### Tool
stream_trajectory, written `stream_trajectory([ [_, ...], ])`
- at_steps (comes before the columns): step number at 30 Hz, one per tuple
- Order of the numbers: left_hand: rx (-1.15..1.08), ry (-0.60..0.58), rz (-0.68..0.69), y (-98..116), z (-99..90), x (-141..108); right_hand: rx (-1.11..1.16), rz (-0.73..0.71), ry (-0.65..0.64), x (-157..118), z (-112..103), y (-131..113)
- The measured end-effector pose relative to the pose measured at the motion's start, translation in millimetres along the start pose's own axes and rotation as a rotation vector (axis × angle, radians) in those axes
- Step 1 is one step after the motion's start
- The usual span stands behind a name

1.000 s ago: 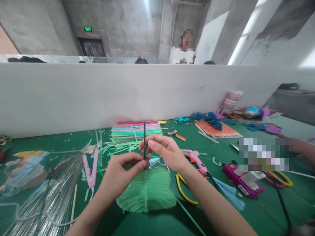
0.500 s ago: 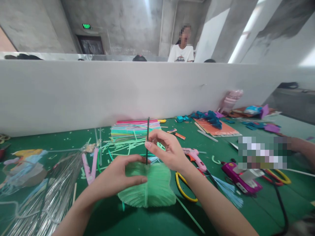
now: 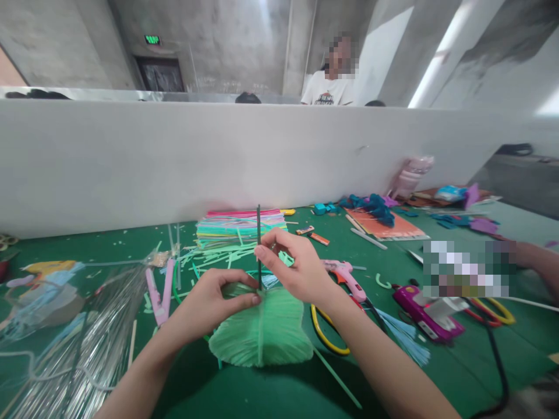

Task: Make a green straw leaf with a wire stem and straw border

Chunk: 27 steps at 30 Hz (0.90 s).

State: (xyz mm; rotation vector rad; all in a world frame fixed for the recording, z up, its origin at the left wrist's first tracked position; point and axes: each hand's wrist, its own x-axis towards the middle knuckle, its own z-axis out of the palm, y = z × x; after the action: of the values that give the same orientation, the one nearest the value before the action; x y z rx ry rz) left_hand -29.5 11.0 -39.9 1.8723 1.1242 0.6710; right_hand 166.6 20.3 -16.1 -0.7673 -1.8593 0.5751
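Observation:
A light green fuzzy leaf shape (image 3: 283,331), with a raised midrib, lies before me above the green tabletop. From its top edge a thin dark stick (image 3: 259,224) stands up along the midrib line. My left hand (image 3: 225,294) is closed, thumb and forefinger pinching the leaf's upper edge where the stick meets it. Higher up, my right hand (image 3: 290,259) pinches the stick between thumb and fingertips; its other fingers are curled. Behind them lies a bundle of coloured pipe cleaners (image 3: 240,228), with loose green pieces (image 3: 225,256) in front.
To the right are a pink glue gun (image 3: 348,278), yellow-handled scissors (image 3: 325,334) and a purple power strip (image 3: 425,314). Silvery strands (image 3: 94,343) and a yellow glue gun (image 3: 50,267) lie left. A white partition (image 3: 174,157) stands behind. Another person's arm (image 3: 537,262) reaches in at right.
My left thumb has moved up and closed toward the forefinger at the stick's base. The stick and right hand have shifted slightly left.

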Motion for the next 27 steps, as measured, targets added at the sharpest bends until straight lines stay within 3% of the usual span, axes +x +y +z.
stream_trajectory([
  [4,0.012,0.054,-0.029,1.5,-0.9,-0.9,-0.014,0.072,-0.097,-0.3,-5.0,-1.4],
  [7,0.065,0.178,-0.004,5.1,-3.1,-3.7,-0.108,0.080,-0.214,-0.8,-6.9,-2.8],
  [10,0.152,0.307,0.013,9.7,-3.6,-8.0,-0.233,0.031,-0.220,-1.3,-4.5,-4.5],
  [13,0.227,0.362,-0.007,13.9,-1.1,-11.8,-0.339,0.036,-0.252,-2.2,-0.9,-7.1],
  [21,0.254,0.362,-0.038,16.9,1.2,-11.0,-0.427,0.083,-0.308,-2.4,0.5,-7.1],
  [27,0.147,0.286,-0.034,12.1,-5.6,-5.4,-0.078,0.145,-0.294,1.5,-10.3,4.3],
])
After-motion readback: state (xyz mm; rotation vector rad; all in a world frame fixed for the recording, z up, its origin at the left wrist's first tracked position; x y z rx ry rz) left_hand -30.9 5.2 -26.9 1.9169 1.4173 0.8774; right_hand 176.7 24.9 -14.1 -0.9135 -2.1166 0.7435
